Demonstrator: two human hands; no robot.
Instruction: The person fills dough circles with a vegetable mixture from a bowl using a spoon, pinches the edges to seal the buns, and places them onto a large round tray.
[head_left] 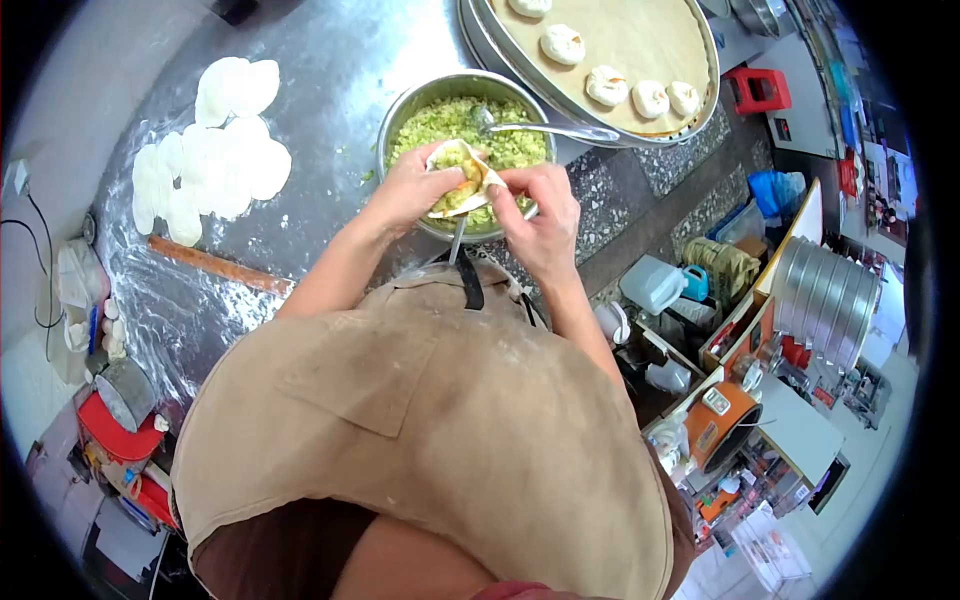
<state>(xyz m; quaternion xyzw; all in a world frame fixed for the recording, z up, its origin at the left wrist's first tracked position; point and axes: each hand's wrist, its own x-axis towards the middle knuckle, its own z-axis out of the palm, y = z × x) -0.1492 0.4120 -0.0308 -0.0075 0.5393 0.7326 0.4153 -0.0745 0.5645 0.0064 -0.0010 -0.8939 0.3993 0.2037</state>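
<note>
Over the metal bowl [385, 140] of chopped green filling [430, 122], I hold an open bun wrapper [460, 162] with green and orange filling inside. My left hand [405, 192] cups the wrapper from the left, thumb over the filling. On the other side, the fingers of my right hand [545, 215] pinch the wrapper's edge. A metal spoon [555, 130] lies in the bowl, its handle over the right rim. Another metal handle [457, 242] shows at the near rim. The underside of the wrapper is hidden.
A round steamer tray [630, 50] with several shaped buns [607, 86] stands at the upper right. Overlapping flat dough rounds [235, 165] lie on the floured metal table [320, 60], beside a wooden rolling pin [215, 265]. Stacked steamer rings [825, 300] and a red stool [758, 90] are at right.
</note>
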